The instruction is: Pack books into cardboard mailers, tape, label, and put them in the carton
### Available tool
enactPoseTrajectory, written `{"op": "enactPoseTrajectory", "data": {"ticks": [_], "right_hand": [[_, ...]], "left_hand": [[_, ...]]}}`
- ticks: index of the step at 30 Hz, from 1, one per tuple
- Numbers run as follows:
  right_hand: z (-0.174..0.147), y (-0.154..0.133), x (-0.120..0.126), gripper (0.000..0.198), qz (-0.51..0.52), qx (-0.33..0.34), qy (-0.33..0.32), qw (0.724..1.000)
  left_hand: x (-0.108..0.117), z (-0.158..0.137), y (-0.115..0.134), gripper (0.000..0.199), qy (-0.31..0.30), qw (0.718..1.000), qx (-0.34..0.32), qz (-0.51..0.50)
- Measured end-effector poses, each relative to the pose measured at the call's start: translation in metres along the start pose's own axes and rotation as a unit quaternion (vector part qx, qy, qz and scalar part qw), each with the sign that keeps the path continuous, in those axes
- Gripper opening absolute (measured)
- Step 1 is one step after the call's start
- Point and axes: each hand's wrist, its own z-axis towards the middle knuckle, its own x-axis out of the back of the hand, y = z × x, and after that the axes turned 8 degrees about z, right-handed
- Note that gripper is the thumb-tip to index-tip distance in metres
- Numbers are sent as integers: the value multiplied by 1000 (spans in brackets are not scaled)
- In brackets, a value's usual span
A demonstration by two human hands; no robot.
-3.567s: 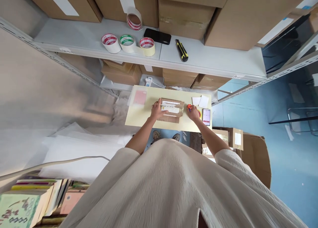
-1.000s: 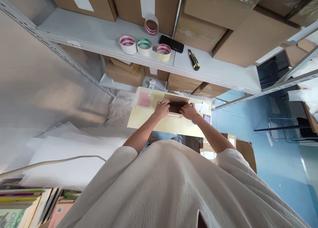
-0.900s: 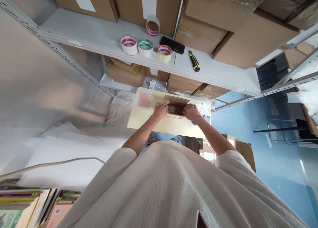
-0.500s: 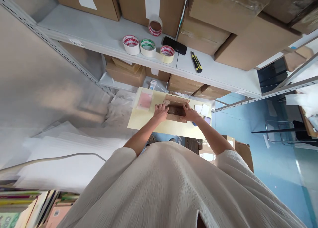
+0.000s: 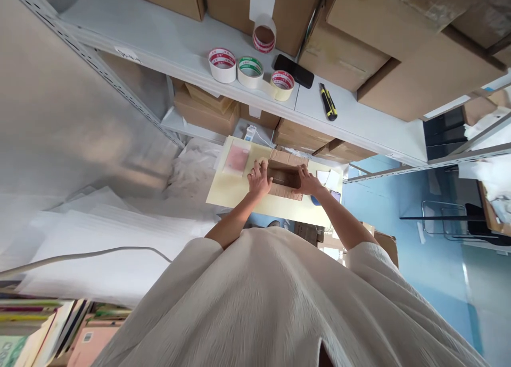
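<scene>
A small cardboard box (image 5: 285, 190) sits on the pale yellow tabletop (image 5: 223, 192), its long flaps folded outward at front and back and its inside showing. At its left end is my left hand (image 5: 259, 180), fingers over the wall and thumb toward the front. My right hand (image 5: 308, 181) grips the opposite end, fingertips curled over the edge. Left of the box lies a flat pinkish packet (image 5: 236, 159). White cards (image 5: 328, 179) and a phone (image 5: 335, 196) are to the right, with a blue round thing partly hidden by my right hand.
On the shelf (image 5: 359, 119) above stand several tape rolls (image 5: 250, 72), a black phone-like object (image 5: 294, 71) and a yellow-black utility knife (image 5: 328, 102). Large cardboard boxes (image 5: 415, 52) fill its back. White sheets (image 5: 99, 250) are stacked at the left.
My left hand has shifted its fingers upright against the box's left end, and the box's inside now shows more openly. The view has moved slightly.
</scene>
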Motion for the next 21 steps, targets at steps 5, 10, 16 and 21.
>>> {"op": "enactPoseTrajectory", "data": {"ticks": [5, 10, 16, 21], "right_hand": [[3, 2, -4, 161, -9, -4, -5, 1000], [1, 0, -2, 150, -21, -18, -15, 1000], [-4, -8, 5, 152, -22, -22, -24, 999], [-6, -13, 8, 154, -30, -37, -32, 998]], "left_hand": [[-7, 6, -6, 91, -21, 999, -1, -34], [-2, 18, -16, 77, -28, 994, -42, -96], [14, 69, -65, 71, 31, 981, 56, -184], [15, 110, -138, 72, 19, 961, 217, -173]]}}
